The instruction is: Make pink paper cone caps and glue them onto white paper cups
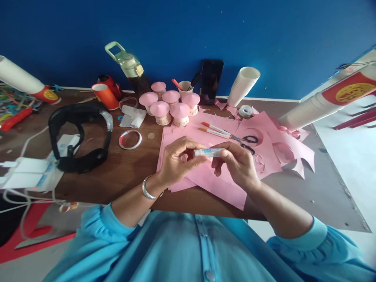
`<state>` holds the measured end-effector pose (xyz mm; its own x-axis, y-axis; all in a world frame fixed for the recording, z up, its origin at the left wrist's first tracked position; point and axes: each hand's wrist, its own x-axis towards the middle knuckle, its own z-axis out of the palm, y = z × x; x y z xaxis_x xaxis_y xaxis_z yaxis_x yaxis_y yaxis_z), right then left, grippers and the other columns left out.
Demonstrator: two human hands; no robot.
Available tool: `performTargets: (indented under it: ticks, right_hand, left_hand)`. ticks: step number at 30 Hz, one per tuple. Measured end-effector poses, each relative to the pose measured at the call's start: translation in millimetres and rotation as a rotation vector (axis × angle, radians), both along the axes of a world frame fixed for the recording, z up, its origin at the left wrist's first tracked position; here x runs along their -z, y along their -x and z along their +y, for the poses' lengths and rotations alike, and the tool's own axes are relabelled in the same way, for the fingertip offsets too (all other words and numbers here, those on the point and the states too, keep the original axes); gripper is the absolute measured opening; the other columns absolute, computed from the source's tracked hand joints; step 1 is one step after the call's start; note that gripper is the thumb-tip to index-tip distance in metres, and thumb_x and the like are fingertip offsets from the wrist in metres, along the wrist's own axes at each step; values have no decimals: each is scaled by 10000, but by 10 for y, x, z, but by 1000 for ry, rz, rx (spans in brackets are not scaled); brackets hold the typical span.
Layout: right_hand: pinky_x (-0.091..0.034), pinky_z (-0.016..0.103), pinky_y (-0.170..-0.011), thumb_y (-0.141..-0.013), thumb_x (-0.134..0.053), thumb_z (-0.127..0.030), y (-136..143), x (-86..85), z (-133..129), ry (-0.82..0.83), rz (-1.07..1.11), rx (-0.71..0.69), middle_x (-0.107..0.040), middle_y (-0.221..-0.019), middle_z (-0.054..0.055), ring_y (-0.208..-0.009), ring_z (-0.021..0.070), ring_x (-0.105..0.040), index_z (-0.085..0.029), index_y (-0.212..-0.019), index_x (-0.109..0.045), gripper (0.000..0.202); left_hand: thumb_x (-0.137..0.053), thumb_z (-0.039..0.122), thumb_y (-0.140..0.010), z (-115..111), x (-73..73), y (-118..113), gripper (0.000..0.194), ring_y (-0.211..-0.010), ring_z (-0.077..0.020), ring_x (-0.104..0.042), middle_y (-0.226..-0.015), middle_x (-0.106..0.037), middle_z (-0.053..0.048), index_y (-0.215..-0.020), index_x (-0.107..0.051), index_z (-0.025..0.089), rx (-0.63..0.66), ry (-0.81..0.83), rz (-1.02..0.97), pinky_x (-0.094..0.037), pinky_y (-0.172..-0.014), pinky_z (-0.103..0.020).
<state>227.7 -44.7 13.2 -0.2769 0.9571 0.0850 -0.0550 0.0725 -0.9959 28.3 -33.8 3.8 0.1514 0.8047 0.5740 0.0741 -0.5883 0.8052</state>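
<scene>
A small white glue stick (208, 152) with blue print lies level between my two hands, above the pink paper sheets (227, 187). My left hand (180, 158) pinches one end between thumb and fingers. At the other end, my right hand (237, 162) grips it, with thumb and fingertips closed on the tube. Just beyond my right hand rest black-handled scissors (249, 140), and two markers (216, 130) with white barrels lie beside them on the paper. Behind my left hand stand several paper cups topped with pink cones (179, 111).
Tape rolls (130, 140) (245, 111), a bottle (129, 66), a phone (211, 82) and stacked white cups (243, 86) stand toward the blue wall. A black headset-like band (82, 166) and white chargers (26, 172) with cables occupy the left. Cut pink scraps (293, 156) spread right.
</scene>
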Motion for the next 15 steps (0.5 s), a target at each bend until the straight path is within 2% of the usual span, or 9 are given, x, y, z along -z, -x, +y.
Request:
performTargets:
  ticks: [3, 5, 8, 10, 11, 13, 15]
  right_hand:
    - [-390, 231, -358, -1006, -515, -664, -30, 7, 6, 137, -85, -83, -627, -515, -14, -339, 98, -518, -182, -751, -608, 553]
    - [-386, 228, -372, -1019, -435, -699, -60, 31, 1, 118, -134, -69, -608, -493, -8, -346, 89, -500, -189, -687, -578, 625]
    - [-526, 257, -518, -964, -557, -708, -108, 74, -28, -69, -129, 16, -708, -696, 25, -534, 128, -643, -180, -893, -661, 543]
    - [-553, 267, -565, -937, -660, -645, -126, 87, -50, -154, -127, 54, -712, -772, 14, -597, 135, -667, -191, -1038, -656, 465]
    - [-529, 256, -531, -952, -660, -614, -128, 88, -56, -149, -131, 56, -689, -736, -7, -558, 123, -640, -196, -1053, -645, 431]
    - [-429, 231, -432, -1007, -576, -602, -119, 80, -55, -73, -132, 25, -601, -597, -50, -431, 94, -529, -197, -953, -627, 411]
    - [-343, 236, -382, -1037, -441, -661, -101, 73, -38, 33, -134, -50, -499, -480, -67, -352, 83, -420, -200, -790, -587, 543]
  left_hand:
    - [-841, 249, -844, 39, 11, 22, 204, -722, -114, -685, -902, -778, -24, -1017, -737, 217, 19, -144, 87, -567, -642, -248]
    - [-830, 263, -857, 62, 1, 27, 196, -717, -117, -692, -915, -789, -29, -1028, -743, 220, 44, -168, 126, -568, -642, -255]
    - [-838, 291, -850, 82, -14, 15, 203, -719, -122, -701, -889, -785, -30, -1017, -751, 215, 14, -155, 129, -562, -639, -255]
    - [-841, 305, -846, 86, -15, 3, 205, -711, -122, -698, -865, -779, -25, -1006, -753, 213, -3, -130, 108, -554, -630, -252]
    - [-838, 308, -849, 87, -12, -2, 201, -710, -124, -698, -865, -779, -24, -1005, -752, 213, 7, -113, 93, -555, -633, -255]
    - [-832, 299, -855, 90, -4, -4, 188, -719, -131, -704, -884, -787, -29, -997, -746, 211, 49, -90, 66, -567, -653, -269]
    - [-835, 288, -851, 100, 10, 4, 183, -732, -137, -709, -908, -794, -35, -988, -741, 211, 74, -89, 64, -577, -671, -281]
